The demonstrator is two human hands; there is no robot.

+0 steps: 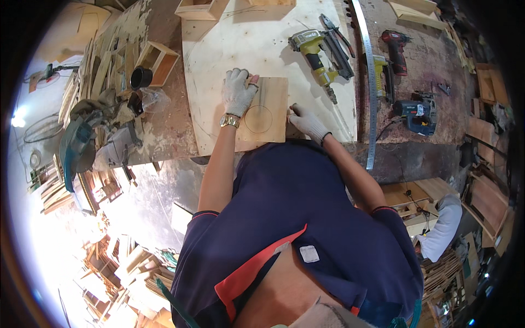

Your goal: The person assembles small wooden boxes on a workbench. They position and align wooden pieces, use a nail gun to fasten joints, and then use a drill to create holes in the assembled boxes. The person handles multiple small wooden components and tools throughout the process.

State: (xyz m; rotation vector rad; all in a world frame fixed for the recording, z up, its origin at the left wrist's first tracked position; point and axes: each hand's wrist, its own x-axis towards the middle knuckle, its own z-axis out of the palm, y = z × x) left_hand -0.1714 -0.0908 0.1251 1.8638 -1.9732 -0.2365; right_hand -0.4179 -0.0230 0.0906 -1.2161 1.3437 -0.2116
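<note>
A rectangular wooden board (273,101) with a circle drawn on it lies in front of me on a pale plywood sheet. My left hand (239,95), in a whitish knitted glove with a gold watch at the wrist, closes over the board's far left part. Its thumb tip shows bare. Just off the board's right edge is my right hand (309,123), also gloved, with dark fingertips. Those fingers are curled together, and whatever they may hold is too small to make out. A green-and-black nail gun (314,54) lies on the plywood beyond my right hand.
A long metal ruler (372,104) runs along the plywood's right side. Past it lie a red-black drill (396,52), another nail gun (379,76) and a blue jigsaw (418,115). Leftward are a miter saw (79,142) and an open wooden box (163,64). Another person's sleeve (442,227) shows at lower right.
</note>
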